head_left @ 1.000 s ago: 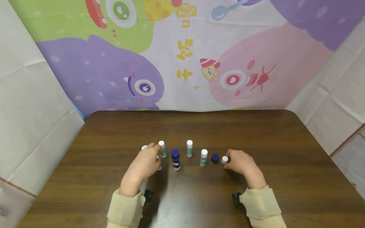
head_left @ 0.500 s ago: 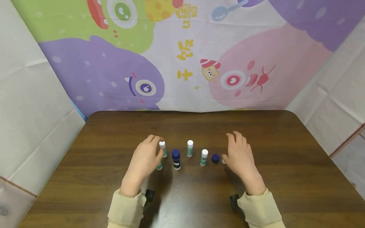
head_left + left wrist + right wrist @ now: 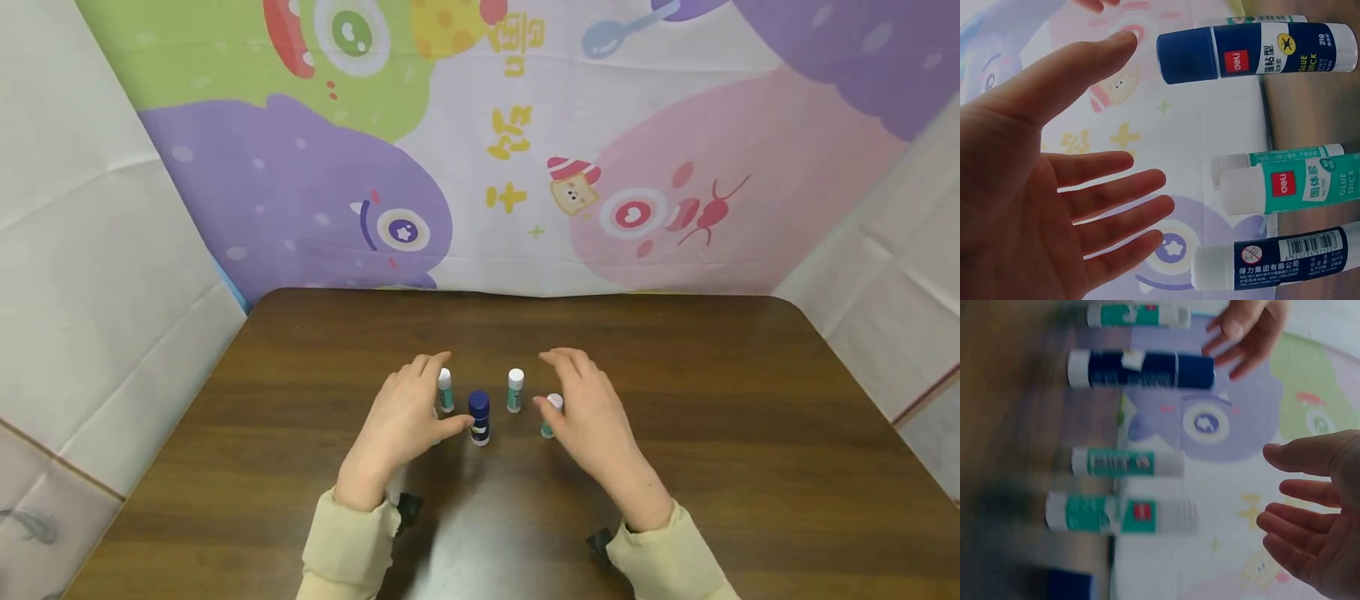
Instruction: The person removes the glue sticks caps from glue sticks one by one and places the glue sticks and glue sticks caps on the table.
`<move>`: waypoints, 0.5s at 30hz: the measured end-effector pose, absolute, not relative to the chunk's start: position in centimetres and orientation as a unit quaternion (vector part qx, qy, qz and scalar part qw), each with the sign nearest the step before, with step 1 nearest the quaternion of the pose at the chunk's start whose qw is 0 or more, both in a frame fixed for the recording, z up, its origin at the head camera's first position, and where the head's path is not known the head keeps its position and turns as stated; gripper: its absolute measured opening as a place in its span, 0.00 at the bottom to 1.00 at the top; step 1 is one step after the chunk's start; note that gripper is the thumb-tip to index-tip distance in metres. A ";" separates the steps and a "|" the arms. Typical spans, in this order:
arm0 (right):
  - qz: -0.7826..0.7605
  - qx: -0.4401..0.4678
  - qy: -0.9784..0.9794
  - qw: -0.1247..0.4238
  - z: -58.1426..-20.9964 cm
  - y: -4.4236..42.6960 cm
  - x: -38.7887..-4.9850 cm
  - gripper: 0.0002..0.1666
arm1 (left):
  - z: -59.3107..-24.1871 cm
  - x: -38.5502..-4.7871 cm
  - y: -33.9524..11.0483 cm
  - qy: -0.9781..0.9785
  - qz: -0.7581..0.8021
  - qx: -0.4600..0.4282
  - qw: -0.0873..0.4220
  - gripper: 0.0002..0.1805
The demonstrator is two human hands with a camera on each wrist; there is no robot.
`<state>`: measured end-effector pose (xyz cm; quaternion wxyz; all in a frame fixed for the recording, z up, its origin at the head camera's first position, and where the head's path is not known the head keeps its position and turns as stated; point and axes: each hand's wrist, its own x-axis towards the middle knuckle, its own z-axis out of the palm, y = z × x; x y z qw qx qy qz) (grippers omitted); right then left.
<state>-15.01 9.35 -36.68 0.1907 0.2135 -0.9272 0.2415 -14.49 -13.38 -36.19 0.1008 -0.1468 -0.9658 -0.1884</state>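
Note:
My left hand (image 3: 405, 421) is held above the left group of glue sticks, thumb and fingers spread, holding nothing. Beside its thumb stands a navy glue stick (image 3: 479, 417); a green one (image 3: 446, 390) is by its fingertips. In the left wrist view a white-capped stick with a navy label (image 3: 1285, 259) stands near two green ones (image 3: 1313, 185). My right hand (image 3: 596, 417), also spread and empty, partly covers a green stick (image 3: 553, 403). Between the hands another green stick (image 3: 515, 390) stands upright. A navy cap (image 3: 1069, 584) shows at the right wrist view's lower edge; the head view hides it.
The brown wooden table (image 3: 675, 333) runs behind and to both sides of the glue sticks. A cartoon-printed cloth (image 3: 495, 250) hangs along its back edge, with pale panels (image 3: 112, 250) at the sides.
My right hand has let go of the small white cap, lifted and moved left over the green stick. My left hand has risen off the sticks and its thumb has spread. The head view has shifted slightly.

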 end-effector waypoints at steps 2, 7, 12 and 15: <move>0.244 0.232 -0.921 0.196 -36.9 8.7 -14.9 0.29 | -36.3 -14.5 -13.3 -0.965 -0.194 -0.150 0.097 0.46; 0.247 0.250 -0.917 0.186 -37.4 7.5 -14.8 0.25 | -36.5 -14.6 -12.8 -0.962 -0.209 -0.157 0.079 0.44; 0.240 0.269 -0.919 0.160 -38.0 6.4 -14.8 0.24 | -36.8 -14.6 -12.8 -0.963 -0.197 -0.175 0.064 0.41; 0.240 0.277 -0.920 0.140 -38.3 5.7 -14.8 0.24 | -36.9 -14.5 -12.8 -0.961 -0.199 -0.183 0.057 0.39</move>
